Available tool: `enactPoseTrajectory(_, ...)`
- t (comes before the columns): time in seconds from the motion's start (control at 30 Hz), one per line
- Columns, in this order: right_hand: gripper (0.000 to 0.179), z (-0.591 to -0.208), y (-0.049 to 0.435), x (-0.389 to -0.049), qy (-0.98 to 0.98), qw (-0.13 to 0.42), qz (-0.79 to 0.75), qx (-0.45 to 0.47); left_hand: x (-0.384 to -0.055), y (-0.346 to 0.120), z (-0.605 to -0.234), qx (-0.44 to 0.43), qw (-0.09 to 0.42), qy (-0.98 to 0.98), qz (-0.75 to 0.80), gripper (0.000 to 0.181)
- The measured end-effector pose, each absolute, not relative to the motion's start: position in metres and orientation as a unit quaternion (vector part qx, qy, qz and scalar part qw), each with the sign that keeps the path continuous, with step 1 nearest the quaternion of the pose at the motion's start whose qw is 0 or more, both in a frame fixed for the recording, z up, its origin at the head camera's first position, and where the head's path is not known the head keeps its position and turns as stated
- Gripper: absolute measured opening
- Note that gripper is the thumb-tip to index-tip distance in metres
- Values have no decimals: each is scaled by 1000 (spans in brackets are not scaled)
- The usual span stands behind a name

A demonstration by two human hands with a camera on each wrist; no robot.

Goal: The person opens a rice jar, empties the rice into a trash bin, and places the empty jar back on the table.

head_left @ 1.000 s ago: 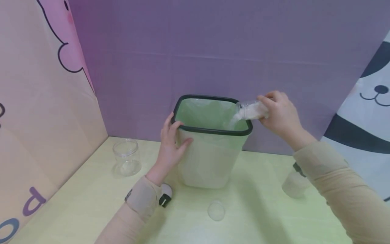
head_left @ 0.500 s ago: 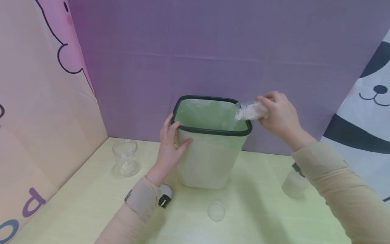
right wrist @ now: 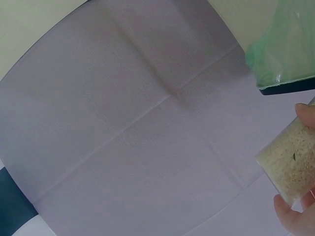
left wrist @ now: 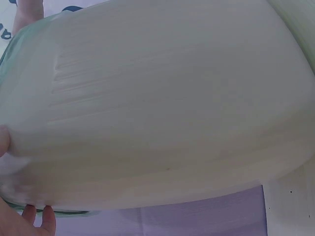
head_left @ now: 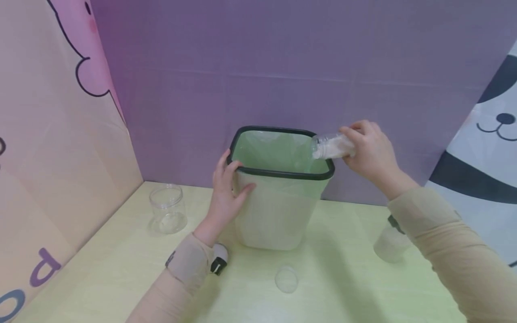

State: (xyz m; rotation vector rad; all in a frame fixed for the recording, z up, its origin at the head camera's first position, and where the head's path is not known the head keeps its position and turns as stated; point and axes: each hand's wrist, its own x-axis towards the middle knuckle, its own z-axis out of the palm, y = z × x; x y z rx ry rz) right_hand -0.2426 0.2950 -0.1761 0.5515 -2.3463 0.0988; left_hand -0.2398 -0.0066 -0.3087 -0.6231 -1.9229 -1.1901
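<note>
In the head view my left hand (head_left: 226, 195) grips the left side of a pale trash bin (head_left: 274, 215), fingers over its black rim and thumb on the front wall. A green liner (head_left: 266, 148) lines the bin. My right hand (head_left: 371, 150) holds a clear plastic jar (head_left: 337, 146) tipped toward the bin, its mouth over the right part of the opening. Whitish grains, like rice, lie inside the jar, plainer in the right wrist view, where the jar (right wrist: 285, 160) shows at the right edge. A faint pale streak falls from its mouth.
A clear jar without lid (head_left: 167, 211) stands at left. A round clear lid (head_left: 286, 279) lies in front of the bin. A pale cylinder (head_left: 389, 244), partly hidden by my right sleeve, stands at right. A purple wall (head_left: 282, 67) rises behind the bin.
The stream of grains from the tipped jar has thinned from a thick white flow to a faint streak. Both hands and the bin have hardly moved.
</note>
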Motion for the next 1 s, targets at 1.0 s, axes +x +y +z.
enactPoseTrajectory(1.0, 56, -178, 294, -247, -893, 382, 19, 239, -242, -6, -309, -246, 385, -756, -469, 48)
